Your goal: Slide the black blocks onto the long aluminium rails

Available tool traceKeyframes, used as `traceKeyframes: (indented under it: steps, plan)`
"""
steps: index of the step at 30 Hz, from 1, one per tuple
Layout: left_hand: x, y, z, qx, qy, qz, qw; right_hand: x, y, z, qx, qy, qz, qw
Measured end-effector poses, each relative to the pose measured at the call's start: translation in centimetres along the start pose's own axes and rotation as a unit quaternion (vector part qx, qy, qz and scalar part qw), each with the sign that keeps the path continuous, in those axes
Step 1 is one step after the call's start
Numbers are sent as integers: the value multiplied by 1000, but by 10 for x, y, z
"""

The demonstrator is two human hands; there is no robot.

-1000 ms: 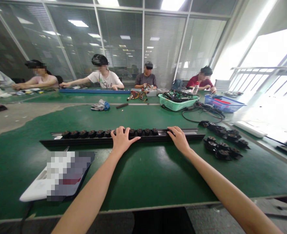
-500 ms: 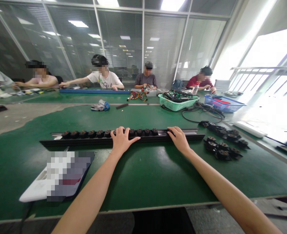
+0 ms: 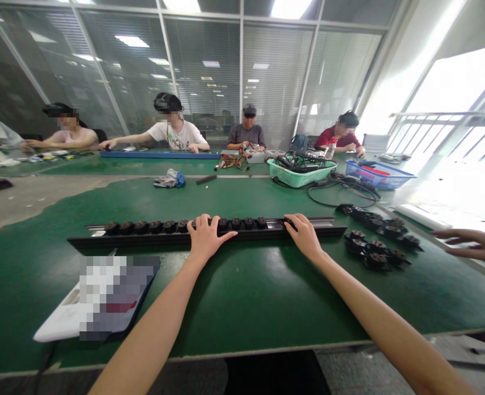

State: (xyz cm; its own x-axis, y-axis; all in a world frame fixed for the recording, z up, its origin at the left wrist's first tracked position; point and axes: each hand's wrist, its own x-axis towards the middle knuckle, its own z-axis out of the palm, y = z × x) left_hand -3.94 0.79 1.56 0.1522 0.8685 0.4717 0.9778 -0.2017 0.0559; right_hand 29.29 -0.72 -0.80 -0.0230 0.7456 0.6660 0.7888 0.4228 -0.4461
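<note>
A long black track (image 3: 251, 237) with a silvery inner channel lies crosswise on the green table. Along its left and middle stretch sits a row of small black socket-like modules (image 3: 155, 226) with brownish tops. My left hand (image 3: 206, 237) rests palm down over the middle of the row, fingers spread and thumb stretched to the right; it covers some modules. To the right, past a bare bit of channel, my right hand (image 3: 304, 233) has its fingers closed on a black module (image 3: 291, 223), mostly hidden beneath them, at the track.
Loose black modules (image 3: 376, 249) lie in two groups at the right. Another person's hand (image 3: 473, 246) reaches in there. Green (image 3: 300, 176) and blue baskets (image 3: 384, 178), cables and a glove (image 3: 169, 179) lie farther back. A white device (image 3: 61, 318) is front left. Several people sit opposite.
Another person's hand has come into view at the right edge, near the loose modules. My own hands and the track have hardly moved.
</note>
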Motion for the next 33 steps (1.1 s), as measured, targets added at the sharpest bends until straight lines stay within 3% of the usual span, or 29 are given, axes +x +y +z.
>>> traceKeyframes:
  steps: [33]
  plan:
    - [-1,0,-1,-9,-2,4,1000,1,-1,-1,12,8,0,1000]
